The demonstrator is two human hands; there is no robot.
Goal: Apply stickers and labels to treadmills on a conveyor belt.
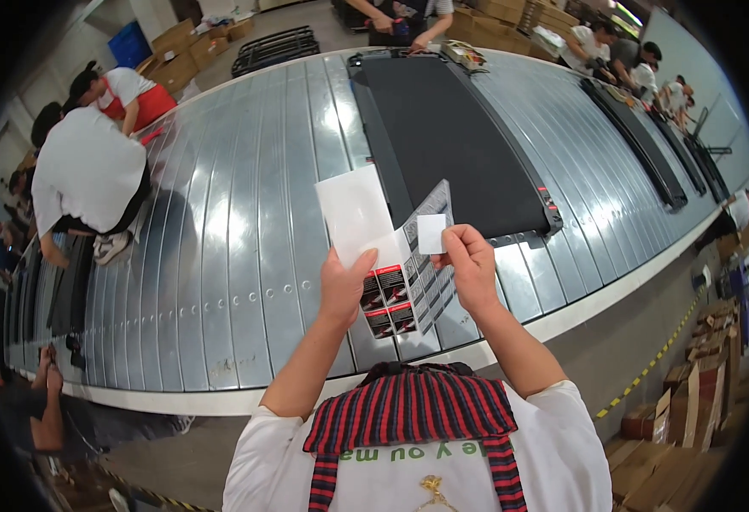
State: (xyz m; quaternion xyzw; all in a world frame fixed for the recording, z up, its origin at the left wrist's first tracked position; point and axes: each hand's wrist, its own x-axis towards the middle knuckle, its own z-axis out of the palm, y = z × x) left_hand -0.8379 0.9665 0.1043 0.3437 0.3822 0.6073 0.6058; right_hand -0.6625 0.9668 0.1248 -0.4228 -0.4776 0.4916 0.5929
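My left hand (346, 286) pinches a bundle of sheets near the front edge of the metal conveyor. A blank white sheet (353, 205) stands up from that hand. Below the thumb show black and red printed labels (387, 300), and beside them a grey sheet with rows of small print (430, 290) is tilted upright. Between the thumb and fingers of my right hand (472, 269) is a small white square label (431, 234), held just in front of the grey sheet. Beyond both hands lies a black treadmill deck (451, 136), its near end apart from the sheets.
The slatted metal conveyor (212, 282) curves across the view. At the left a person in a white shirt (88, 171) crouches on it. Another person (400, 17) works at the deck's far end. More black decks (639, 145) lie at the right. Flattened cardboard (690, 401) is stacked lower right.
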